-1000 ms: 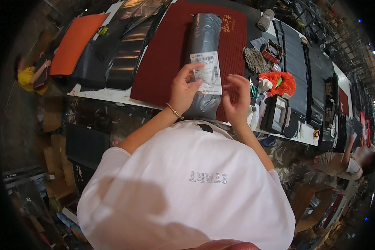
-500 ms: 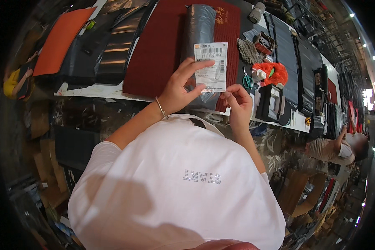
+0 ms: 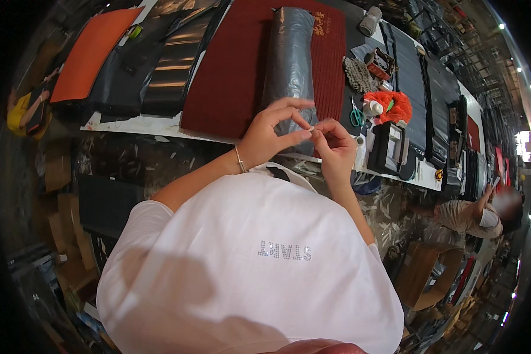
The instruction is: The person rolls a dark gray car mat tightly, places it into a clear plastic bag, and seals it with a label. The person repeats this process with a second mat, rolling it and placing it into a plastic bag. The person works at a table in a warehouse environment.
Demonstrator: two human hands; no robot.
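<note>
I am pinching a small white paper scrap (image 3: 311, 129) between my left hand (image 3: 272, 134) and right hand (image 3: 335, 147) fingertips, just above the grey plastic-wrapped roll (image 3: 289, 65).

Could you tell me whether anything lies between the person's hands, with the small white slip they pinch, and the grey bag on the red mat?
Nothing visible does. The left hand and right hand pinch the white slip just over the near end of the grey bag, whose top lies bare on the red mat.
</note>
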